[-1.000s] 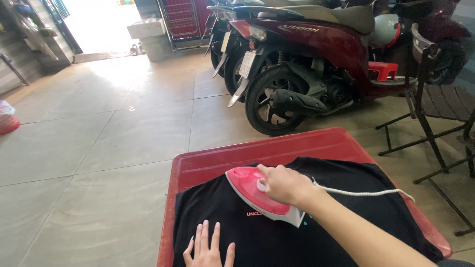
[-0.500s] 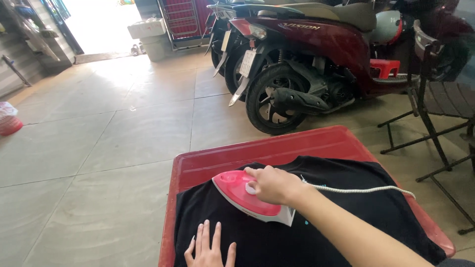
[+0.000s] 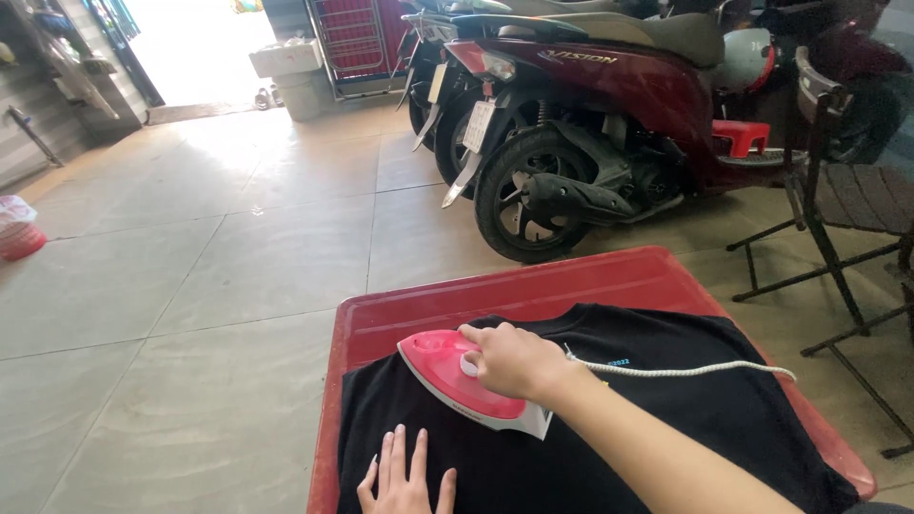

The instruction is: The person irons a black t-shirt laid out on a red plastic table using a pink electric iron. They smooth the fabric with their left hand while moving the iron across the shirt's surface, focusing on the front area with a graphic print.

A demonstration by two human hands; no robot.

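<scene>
Right hand (image 3: 514, 362) grips the pink iron (image 3: 457, 381), tip pointing upper left across the black T-shirt (image 3: 666, 419); left hand (image 3: 405, 476) lies flat, fingers spread.

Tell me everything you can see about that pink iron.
The iron has a pink plastic-looking top and a white base, its pointed tip aimed at the picture's upper left. It lies flat on a black T-shirt spread over a red table. The right hand grips its handle, and a white cord trails off rightwards.
</scene>
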